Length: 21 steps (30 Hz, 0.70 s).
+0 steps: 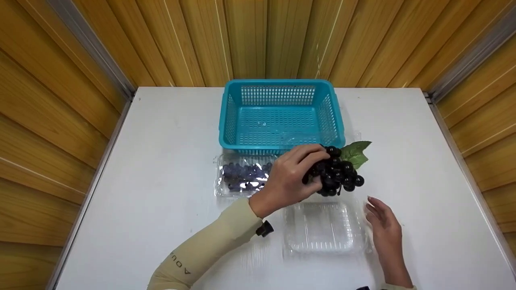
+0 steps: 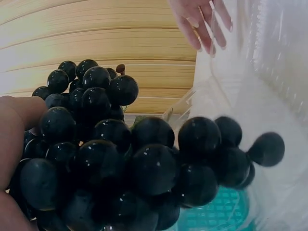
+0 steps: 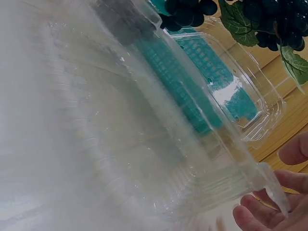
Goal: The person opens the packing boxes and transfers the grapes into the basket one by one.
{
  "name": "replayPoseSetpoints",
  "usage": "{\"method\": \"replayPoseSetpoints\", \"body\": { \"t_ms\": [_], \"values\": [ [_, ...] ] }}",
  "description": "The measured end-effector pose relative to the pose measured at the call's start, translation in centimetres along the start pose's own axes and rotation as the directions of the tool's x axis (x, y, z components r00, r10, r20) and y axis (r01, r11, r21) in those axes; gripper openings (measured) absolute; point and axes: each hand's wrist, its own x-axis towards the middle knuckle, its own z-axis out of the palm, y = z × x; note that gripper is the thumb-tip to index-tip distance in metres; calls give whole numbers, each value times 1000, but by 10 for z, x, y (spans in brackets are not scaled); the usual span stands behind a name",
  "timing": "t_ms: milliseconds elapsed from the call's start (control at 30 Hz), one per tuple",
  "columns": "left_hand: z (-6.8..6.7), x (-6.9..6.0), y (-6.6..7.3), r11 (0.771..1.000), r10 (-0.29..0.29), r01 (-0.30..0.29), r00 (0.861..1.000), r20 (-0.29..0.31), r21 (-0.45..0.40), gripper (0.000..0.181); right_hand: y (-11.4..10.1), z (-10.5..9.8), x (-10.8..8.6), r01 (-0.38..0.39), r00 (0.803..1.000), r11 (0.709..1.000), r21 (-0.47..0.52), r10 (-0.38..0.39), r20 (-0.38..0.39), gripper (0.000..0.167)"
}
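Note:
My left hand [image 1: 288,179] grips a bunch of black grapes [image 1: 336,175] with a green leaf [image 1: 354,154], above the far side of an open clear plastic box [image 1: 322,229]. Up close in the left wrist view, the grapes [image 2: 154,168] fill the lower part, thumb and finger at the left edge. The box's raised lid [image 3: 260,103] leans towards the basket. Beside the box's right rim is my right hand [image 1: 385,227], fingers loosely bent and holding nothing. In the right wrist view its fingers [image 3: 257,211] are close to the rim's corner; contact is unclear.
A turquoise basket [image 1: 278,148] stands at the back of the white table [image 1: 169,161]. In front of its left part, a closed clear box [image 1: 219,187] contains dark purple grapes. Wood-patterned walls [image 1: 250,40] enclose the table's back and sides.

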Motion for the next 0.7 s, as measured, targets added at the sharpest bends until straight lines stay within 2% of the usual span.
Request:
{"method": "replayPoseSetpoints", "body": {
  "t_ms": [200, 500, 700],
  "values": [
    [-10, 6, -2, 1000, 4, -3, 999, -42, 1, 42, 1, 0, 0, -17, 1000, 999, -28, 18, 6, 42],
    [-23, 13, -5, 1000, -8, 8, 997, -79, 7, 41, -1, -4, 0, 12, 999, 996, -90, -9, 35, 45],
    [-30, 16, -9, 1000, -17, 18, 995, -98, 4, 39, -9, -7, -1, -23, 999, 992, -128, 28, 34, 46]
  ]
}}
